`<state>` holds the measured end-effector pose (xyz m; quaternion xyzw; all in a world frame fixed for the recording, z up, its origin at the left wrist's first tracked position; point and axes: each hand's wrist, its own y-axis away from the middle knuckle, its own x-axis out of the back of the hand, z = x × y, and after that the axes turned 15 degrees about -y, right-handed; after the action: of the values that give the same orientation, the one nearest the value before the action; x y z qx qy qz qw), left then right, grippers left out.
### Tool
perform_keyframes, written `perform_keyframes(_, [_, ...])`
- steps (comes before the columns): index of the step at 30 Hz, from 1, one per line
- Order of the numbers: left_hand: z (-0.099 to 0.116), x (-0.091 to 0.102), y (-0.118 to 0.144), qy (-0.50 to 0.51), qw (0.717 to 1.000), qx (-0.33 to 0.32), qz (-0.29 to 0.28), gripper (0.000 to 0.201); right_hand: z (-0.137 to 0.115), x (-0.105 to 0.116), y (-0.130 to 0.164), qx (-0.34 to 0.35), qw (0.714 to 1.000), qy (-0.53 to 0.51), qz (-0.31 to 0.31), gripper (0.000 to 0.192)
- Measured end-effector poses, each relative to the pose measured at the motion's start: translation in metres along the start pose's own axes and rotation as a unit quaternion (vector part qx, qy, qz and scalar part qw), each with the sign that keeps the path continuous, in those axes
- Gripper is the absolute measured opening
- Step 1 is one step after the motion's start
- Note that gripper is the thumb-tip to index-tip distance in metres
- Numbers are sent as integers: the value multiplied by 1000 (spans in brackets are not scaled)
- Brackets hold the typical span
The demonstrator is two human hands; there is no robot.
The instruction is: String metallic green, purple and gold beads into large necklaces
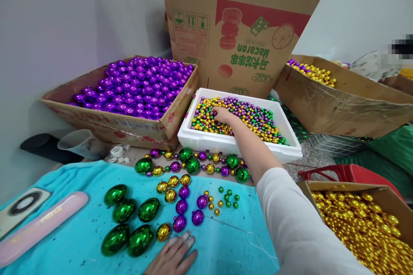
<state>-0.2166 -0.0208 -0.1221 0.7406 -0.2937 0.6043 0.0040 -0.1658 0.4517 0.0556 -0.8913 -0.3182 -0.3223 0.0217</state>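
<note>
Cartons of purple beads (pixel 135 86) and gold beads (pixel 364 227) flank a white foam tray (pixel 200 139) of small mixed beads (pixel 254 116). The right hand (pixel 222 115) digs into them, its grip's closure hidden. The left hand (pixel 172 255) lies flat and open on the blue cloth (pixel 64 232) covering the desk, touching purple balls (pixel 180 222). A strung garland (pixel 193 165) runs left-right below the tray, before a grey wall.

A bead-stringing workshop: cardboard boxes (pixel 135 126) brimming with metallic beads (pixel 138 84) crowd the table.

Bright even indoor light, glare on shiny beads (pixel 142 84), soft shadows, edges stretched, corner pixelated.
</note>
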Motion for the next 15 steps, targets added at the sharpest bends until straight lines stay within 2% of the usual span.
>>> perform_keyframes(4, [0, 0, 0, -1, 1000, 2, 6, 36, -5, 4, 6, -67, 994, -86, -28, 39])
perform_keyframes(10, [-1, 3, -2, 0, 1000, 1, -4, 38, -13, 2, 4, -135, 966, -221, -29, 9])
perform_keyframes(15, [0, 4, -1, -1, 1000, 3, -10, 39, -14, -11, -8, -156, 941, -301, 5, 15])
